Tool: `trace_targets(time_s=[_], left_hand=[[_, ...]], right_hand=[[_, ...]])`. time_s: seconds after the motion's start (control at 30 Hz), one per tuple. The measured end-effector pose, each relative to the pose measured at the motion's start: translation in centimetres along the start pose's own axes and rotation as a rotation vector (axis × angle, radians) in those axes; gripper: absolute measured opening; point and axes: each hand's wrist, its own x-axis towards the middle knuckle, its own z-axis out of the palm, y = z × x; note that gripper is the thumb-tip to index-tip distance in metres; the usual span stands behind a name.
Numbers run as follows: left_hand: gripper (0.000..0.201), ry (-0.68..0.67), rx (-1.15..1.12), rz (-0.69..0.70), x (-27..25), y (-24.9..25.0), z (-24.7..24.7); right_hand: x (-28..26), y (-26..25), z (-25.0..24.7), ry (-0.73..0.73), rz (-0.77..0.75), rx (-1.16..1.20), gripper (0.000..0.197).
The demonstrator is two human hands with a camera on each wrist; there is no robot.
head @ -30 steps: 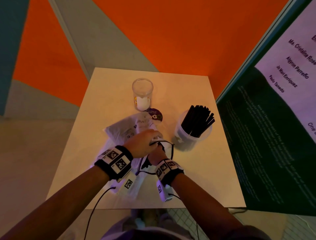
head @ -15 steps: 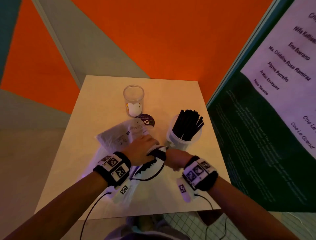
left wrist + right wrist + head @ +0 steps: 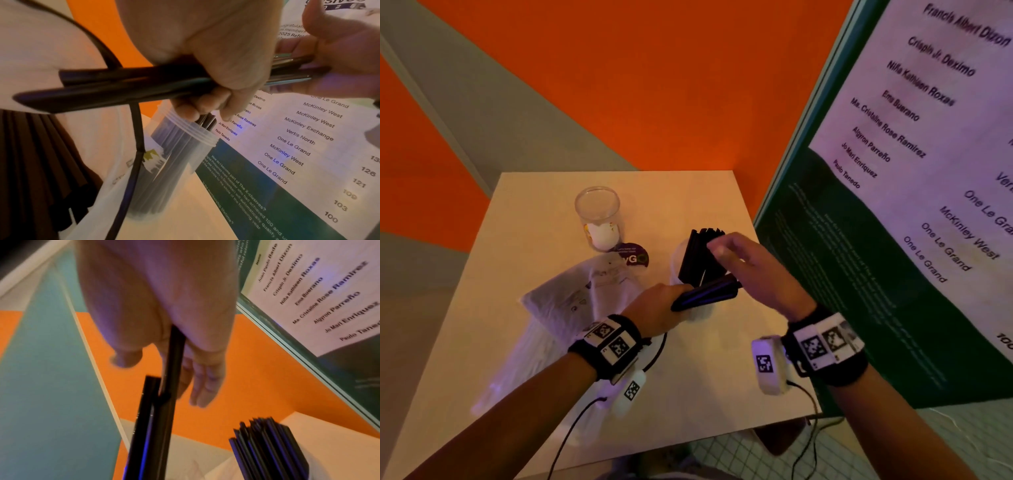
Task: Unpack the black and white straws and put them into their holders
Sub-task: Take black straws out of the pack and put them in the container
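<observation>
My left hand (image 3: 671, 303) (image 3: 216, 99) grips a small bundle of black straws (image 3: 707, 293) (image 3: 127, 84) (image 3: 164, 410) around its middle and holds it nearly level above the table. My right hand (image 3: 726, 253) (image 3: 197, 386) has straight fingers, and its palm lies against the bundle's right end. Just behind the bundle stands a translucent holder (image 3: 677, 263) (image 3: 185, 155) full of black straws (image 3: 700, 253) (image 3: 269, 449). An empty clear holder (image 3: 597, 212) stands further back left. A white packet of straws (image 3: 571, 298) lies at the left.
A green and white printed board (image 3: 893, 240) stands against the table's right edge (image 3: 770, 294), close to my right hand. An orange wall lies behind. A round purple sticker (image 3: 635, 257) sits between the two holders. Wrist cables trail over the near table edge.
My left hand has lifted the black straws free and turned them toward the right. My right hand has risen from beside it to the bundle's right end.
</observation>
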Motion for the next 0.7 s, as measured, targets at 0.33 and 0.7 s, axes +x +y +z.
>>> trace_targets(time_s=[0.33, 0.7], left_hand=[[0.020, 0.155, -0.149, -0.009, 2.2, 1.3, -0.2], [0.067, 0.183, -0.299, -0.080, 3.5, 1.8, -2.0]], right_hand=[[0.4, 2.2, 2.3, 0.293, -0.176, 0.668, 0.044], [1.9, 0.5, -1.0, 0.323, -0.361, 0.623, 0.028]])
